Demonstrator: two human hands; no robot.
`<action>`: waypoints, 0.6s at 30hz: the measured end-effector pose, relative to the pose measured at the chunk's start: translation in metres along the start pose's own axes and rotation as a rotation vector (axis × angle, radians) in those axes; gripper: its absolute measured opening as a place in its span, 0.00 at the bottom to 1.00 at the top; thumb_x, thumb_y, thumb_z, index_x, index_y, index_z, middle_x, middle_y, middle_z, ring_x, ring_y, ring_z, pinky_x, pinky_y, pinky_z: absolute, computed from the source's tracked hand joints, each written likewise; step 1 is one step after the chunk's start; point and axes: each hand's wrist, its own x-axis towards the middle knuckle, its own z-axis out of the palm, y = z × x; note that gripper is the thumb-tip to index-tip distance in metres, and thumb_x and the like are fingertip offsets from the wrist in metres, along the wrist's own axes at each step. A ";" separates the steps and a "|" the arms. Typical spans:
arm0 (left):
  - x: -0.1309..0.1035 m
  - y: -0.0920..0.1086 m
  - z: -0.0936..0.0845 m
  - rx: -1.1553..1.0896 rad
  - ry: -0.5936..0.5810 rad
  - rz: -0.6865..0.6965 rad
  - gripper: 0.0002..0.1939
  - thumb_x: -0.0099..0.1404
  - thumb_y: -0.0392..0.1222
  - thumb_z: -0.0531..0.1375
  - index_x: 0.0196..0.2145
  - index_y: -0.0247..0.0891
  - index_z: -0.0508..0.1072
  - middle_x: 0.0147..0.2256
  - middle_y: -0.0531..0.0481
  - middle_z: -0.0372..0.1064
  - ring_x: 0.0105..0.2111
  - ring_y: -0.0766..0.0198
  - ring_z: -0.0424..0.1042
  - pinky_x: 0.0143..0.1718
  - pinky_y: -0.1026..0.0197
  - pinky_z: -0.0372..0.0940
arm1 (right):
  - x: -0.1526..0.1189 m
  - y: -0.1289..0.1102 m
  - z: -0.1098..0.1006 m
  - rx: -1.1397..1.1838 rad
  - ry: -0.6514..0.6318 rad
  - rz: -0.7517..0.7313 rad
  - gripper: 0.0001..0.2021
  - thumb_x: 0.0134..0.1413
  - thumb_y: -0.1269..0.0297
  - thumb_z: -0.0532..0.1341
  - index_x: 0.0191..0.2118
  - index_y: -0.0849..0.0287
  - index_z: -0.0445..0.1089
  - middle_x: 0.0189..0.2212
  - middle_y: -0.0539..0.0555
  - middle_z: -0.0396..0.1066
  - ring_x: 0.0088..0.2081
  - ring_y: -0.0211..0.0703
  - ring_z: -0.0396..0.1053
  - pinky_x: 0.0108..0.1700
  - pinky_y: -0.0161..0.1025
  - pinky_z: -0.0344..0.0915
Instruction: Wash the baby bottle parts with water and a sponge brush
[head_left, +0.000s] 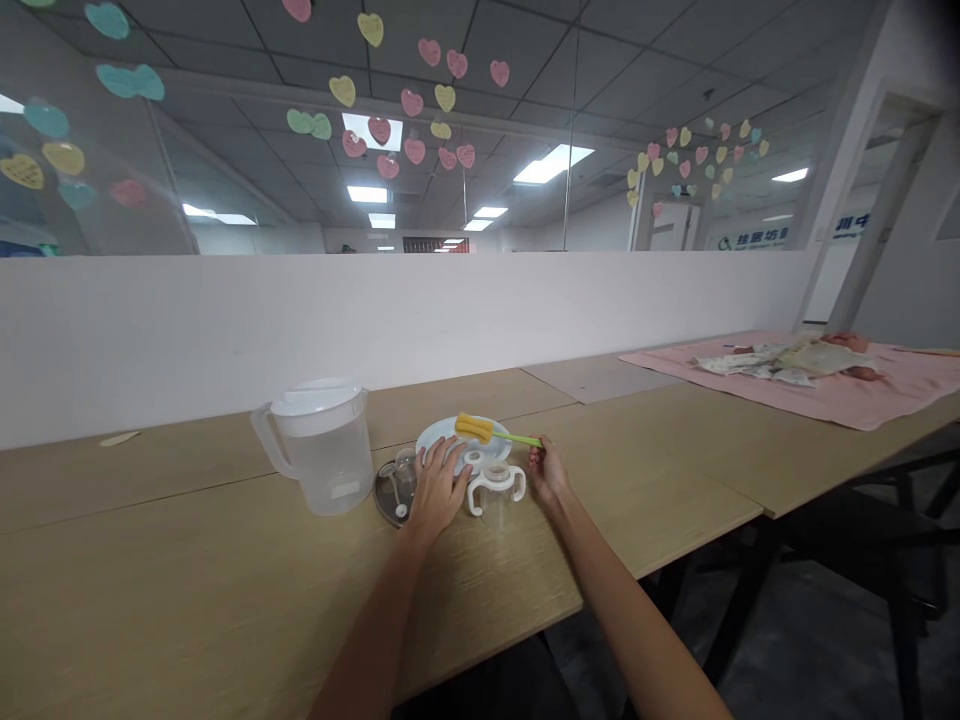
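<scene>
My right hand (549, 470) is closed round the thin green handle of a bottle brush (474, 428). The brush's yellow sponge head lies over the light blue plate (427, 437). Fingers spread, my left hand (437, 490) is at the plate's near left edge; whether it touches anything under the fingers is hidden. Between my hands a clear baby bottle (498, 490) with a white two-handled collar stands upright. Beside it is a small white ring-shaped part (474, 458). Left of my left hand, a round dark metal tray (384, 505) holds a clear cap (406, 466) and a straw piece with a white end (400, 510).
A lidded clear pitcher (334, 460) stands at the left. Behind the wooden table (225, 600) runs a white wall (450, 320) with glass above. A pink cloth (847, 405) with a doll (814, 358) lies far right. Dark chairs (862, 540) are at the lower right.
</scene>
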 end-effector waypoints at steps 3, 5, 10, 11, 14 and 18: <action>0.002 0.003 -0.004 -0.085 0.068 0.045 0.18 0.68 0.43 0.52 0.53 0.39 0.67 0.54 0.41 0.65 0.57 0.54 0.61 0.58 0.48 0.56 | -0.001 -0.001 0.001 0.071 0.012 0.075 0.09 0.56 0.64 0.60 0.27 0.59 0.63 0.14 0.42 0.58 0.14 0.26 0.53 0.15 0.23 0.54; 0.002 0.005 -0.005 -0.130 0.108 0.035 0.17 0.68 0.42 0.52 0.53 0.39 0.67 0.53 0.42 0.65 0.55 0.56 0.64 0.56 0.52 0.60 | -0.002 -0.001 0.003 0.110 -0.003 0.127 0.08 0.56 0.65 0.59 0.27 0.59 0.64 0.13 0.42 0.57 0.14 0.26 0.53 0.15 0.22 0.53; 0.006 0.009 -0.007 -0.194 0.246 -0.044 0.11 0.67 0.37 0.52 0.44 0.40 0.72 0.45 0.45 0.70 0.48 0.59 0.70 0.51 0.56 0.64 | -0.003 -0.003 0.005 0.137 -0.054 0.198 0.10 0.54 0.65 0.62 0.26 0.58 0.61 0.13 0.41 0.56 0.14 0.26 0.52 0.15 0.23 0.53; 0.006 0.009 -0.009 -0.213 0.272 -0.059 0.11 0.68 0.37 0.51 0.42 0.40 0.72 0.43 0.45 0.71 0.46 0.59 0.71 0.51 0.56 0.65 | -0.003 -0.003 0.005 0.139 -0.063 0.203 0.11 0.54 0.65 0.62 0.25 0.58 0.60 0.13 0.41 0.55 0.14 0.26 0.51 0.15 0.23 0.52; 0.008 0.008 -0.012 -0.267 0.331 -0.122 0.10 0.68 0.38 0.51 0.40 0.39 0.73 0.39 0.46 0.73 0.42 0.60 0.73 0.47 0.57 0.66 | -0.002 0.000 0.004 0.098 -0.064 0.188 0.11 0.54 0.63 0.62 0.25 0.58 0.60 0.12 0.40 0.53 0.13 0.26 0.49 0.14 0.23 0.50; 0.009 0.005 -0.012 -0.301 0.336 -0.213 0.11 0.68 0.44 0.53 0.41 0.39 0.73 0.37 0.46 0.75 0.38 0.60 0.74 0.42 0.58 0.68 | -0.003 0.006 0.005 -0.009 -0.055 0.160 0.10 0.53 0.62 0.62 0.26 0.59 0.62 0.13 0.41 0.55 0.14 0.26 0.50 0.13 0.23 0.50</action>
